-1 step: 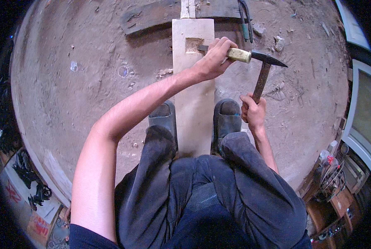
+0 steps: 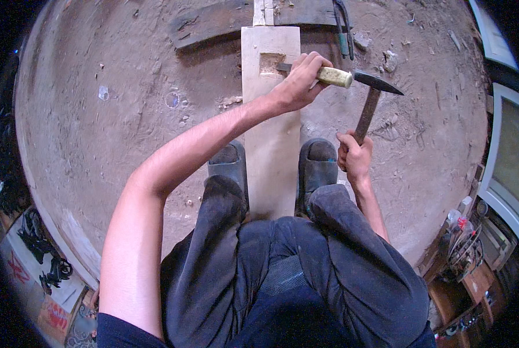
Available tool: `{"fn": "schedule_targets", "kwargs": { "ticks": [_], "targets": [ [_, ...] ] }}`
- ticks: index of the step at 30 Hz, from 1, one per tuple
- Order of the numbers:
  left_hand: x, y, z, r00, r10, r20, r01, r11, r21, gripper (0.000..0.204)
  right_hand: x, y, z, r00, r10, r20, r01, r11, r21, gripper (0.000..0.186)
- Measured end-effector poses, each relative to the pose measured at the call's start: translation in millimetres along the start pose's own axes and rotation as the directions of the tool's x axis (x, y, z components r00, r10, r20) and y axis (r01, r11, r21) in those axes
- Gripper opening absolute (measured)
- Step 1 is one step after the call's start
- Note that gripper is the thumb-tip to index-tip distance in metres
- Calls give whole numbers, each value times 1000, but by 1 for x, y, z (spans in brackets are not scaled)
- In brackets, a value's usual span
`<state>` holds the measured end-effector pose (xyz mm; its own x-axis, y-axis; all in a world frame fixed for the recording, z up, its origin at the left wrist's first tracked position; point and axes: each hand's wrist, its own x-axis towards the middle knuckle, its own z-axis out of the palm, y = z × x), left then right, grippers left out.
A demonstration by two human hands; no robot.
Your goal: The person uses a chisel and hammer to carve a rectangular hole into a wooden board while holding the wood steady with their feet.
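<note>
Chisel (image 2: pixel 336 77) partly hidden, sleeve (image 2: pixel 123 333) cut off

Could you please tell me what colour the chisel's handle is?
The thick, round-ended chisel handle is pale yellow; it shows best in the head view.

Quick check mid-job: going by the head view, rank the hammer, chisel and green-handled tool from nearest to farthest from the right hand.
1. Hammer: gripped in the right hand.
2. Chisel: ahead and leftward, held by the left hand.
3. Green-handled tool: beyond the chisel, near the picture's top edge.
</note>
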<state>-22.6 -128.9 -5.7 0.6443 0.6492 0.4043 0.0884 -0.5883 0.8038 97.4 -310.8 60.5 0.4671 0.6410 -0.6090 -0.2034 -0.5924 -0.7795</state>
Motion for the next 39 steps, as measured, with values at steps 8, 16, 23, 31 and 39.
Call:
{"fn": "schedule_targets", "kwargs": {
  "ticks": [8,16,23,31,39],
  "targets": [
    [-11,-4,-1,974,7,228,0,1000,-32,37,0,3,-10,991,-41,128,34,998,56,31],
    [-39,-22,-22,815,131,564,-184,982,37,28,-6,22,-5,944,-280,177,307,940,-152,33],
    [-46,-12,-39,819,305,487,-310,948,-72,24,2,52,-13,730,-674,113,659,651,-376,30],
    [-44,-5,-58,794,300,530,-293,951,-99,18,-12,21,-14,608,-690,392,789,473,-392,33],
    [-38,-4,-54,857,300,420,-235,951,-200,26,-7,11,-11,523,-679,516,830,267,-489,23]
  ]
}}
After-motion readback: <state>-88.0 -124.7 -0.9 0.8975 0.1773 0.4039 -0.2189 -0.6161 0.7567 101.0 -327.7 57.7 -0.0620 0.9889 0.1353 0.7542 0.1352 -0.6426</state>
